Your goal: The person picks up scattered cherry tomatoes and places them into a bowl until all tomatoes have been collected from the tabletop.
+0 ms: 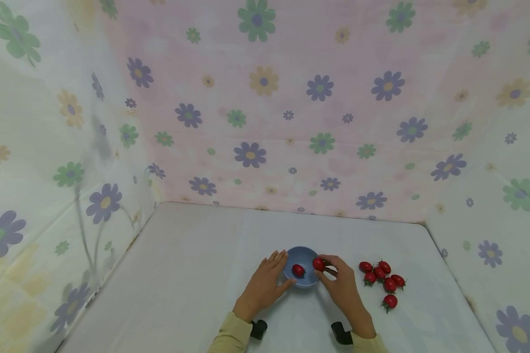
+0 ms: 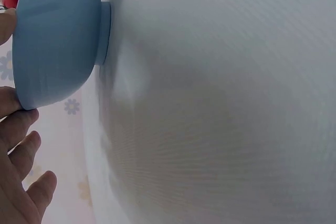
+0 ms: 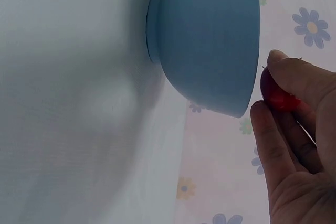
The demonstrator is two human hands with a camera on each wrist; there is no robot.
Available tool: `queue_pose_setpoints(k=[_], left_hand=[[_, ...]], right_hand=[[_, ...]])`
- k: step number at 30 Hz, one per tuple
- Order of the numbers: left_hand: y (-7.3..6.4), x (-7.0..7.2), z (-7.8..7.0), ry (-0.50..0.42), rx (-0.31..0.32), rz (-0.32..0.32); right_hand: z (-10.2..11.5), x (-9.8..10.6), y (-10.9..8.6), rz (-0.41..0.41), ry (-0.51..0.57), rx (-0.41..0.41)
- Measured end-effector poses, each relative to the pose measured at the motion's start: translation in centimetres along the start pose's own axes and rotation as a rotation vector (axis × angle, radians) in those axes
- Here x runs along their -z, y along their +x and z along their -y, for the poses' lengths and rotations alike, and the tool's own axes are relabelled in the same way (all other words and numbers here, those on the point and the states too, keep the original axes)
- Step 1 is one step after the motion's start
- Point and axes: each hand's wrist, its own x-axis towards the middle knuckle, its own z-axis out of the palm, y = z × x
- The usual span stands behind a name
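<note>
A blue bowl (image 1: 301, 251) stands upright on the white table, with one red cherry tomato (image 1: 298, 270) inside it. My left hand (image 1: 265, 282) rests against the bowl's left side, its fingers extended and spread, thumb and fingertips touching the rim. Over the right rim, my right hand (image 1: 341, 283) pinches another cherry tomato (image 3: 279, 94) between thumb and fingers. The right wrist view shows this tomato just beside the rim, partly covered by the thumb. In the left wrist view the bowl's outer wall (image 2: 58, 40) hides its inside.
To the right of the right hand lies a loose cluster of several cherry tomatoes (image 1: 380, 272), with a single tomato (image 1: 390, 301) just nearer. Flower-printed cloth walls (image 1: 291, 132) enclose the white table (image 1: 176, 274) at the back and both sides.
</note>
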Motion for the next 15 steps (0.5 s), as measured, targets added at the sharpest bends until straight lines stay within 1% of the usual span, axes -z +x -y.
queue_pose_setpoints(k=[5,10,15], left_hand=[[-0.09,0.09,-0.11,-0.006,0.001,0.005],[-0.09,0.19,-0.19,-0.005,-0.005,-0.003],[-0.11,0.14,-0.17,-0.001,0.001,-0.001]], right_hand=[[0.31,-0.18,-0.18,0.008,0.016,-0.007],[0.35,-0.39,-0.26,0.021,0.015,-0.015],[0.13,-0.71,-0.25,0.020,-0.004,0.009]])
